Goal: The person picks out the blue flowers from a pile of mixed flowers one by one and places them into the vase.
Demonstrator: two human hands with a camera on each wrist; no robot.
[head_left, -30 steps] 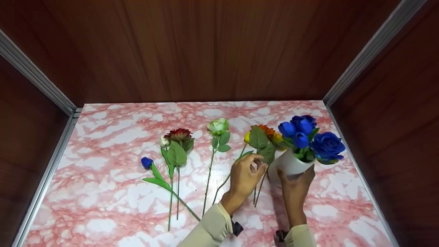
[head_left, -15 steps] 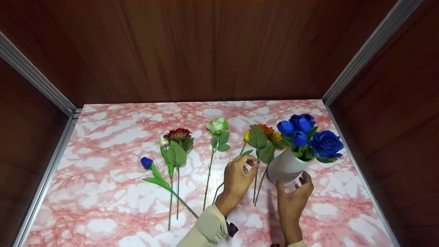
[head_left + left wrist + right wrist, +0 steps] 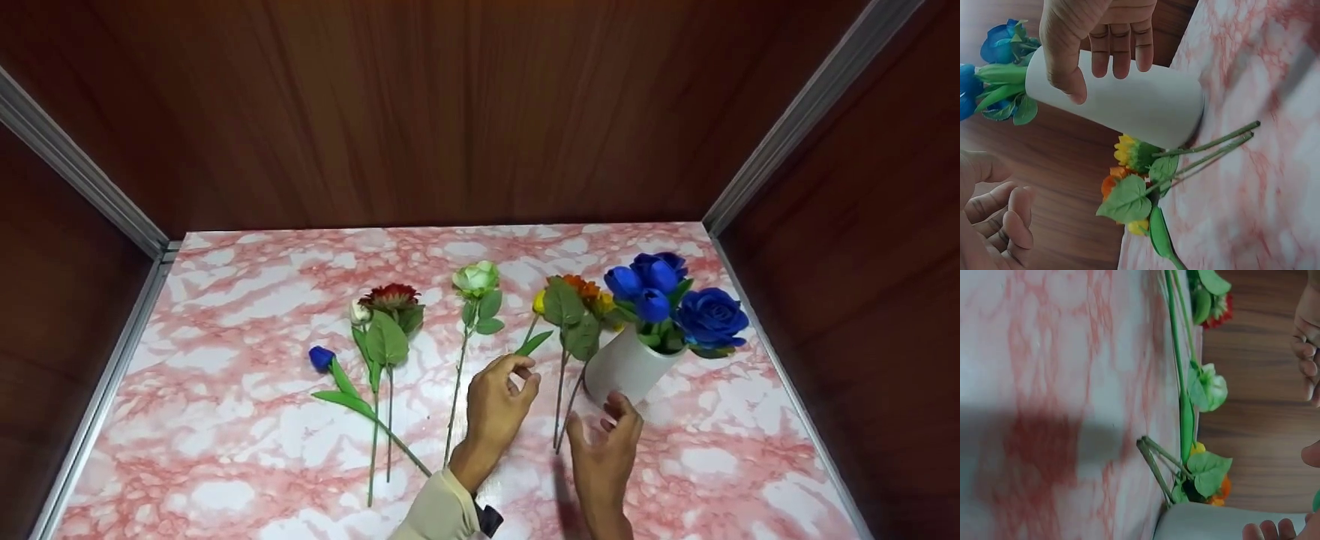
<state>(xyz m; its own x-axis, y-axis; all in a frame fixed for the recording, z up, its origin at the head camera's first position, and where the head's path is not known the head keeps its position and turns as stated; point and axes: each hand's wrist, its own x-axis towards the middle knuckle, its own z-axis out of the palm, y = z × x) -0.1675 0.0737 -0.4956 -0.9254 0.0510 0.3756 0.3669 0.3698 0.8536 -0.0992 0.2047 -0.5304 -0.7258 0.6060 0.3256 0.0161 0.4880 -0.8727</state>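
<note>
A white vase (image 3: 634,367) holding several blue flowers (image 3: 656,285), tulips and roses, stands at the right of the table. My right hand (image 3: 606,461) is just in front of it, fingers loosely bent and nothing in them. To the left, my left hand (image 3: 496,409) hovers with thumb and fingers curved and apart, also holding nothing. Between the hands and the vase lie an orange flower (image 3: 579,285) and yellow flowers (image 3: 606,304) with green leaves and bare stems. In the left wrist view the right hand (image 3: 1098,42) overlaps the vase.
A pale green rose (image 3: 476,279) lies mid-table. Farther left are a dark red flower (image 3: 391,295), a white bud (image 3: 359,311) and a single blue tulip (image 3: 322,358). Dark wooden panels (image 3: 450,112) enclose the pink marbled table (image 3: 225,420).
My right hand has let go of the vase and moved left and toward me. The left hand has drawn back leftward from the orange and yellow flowers. The vase now stands on its own.
</note>
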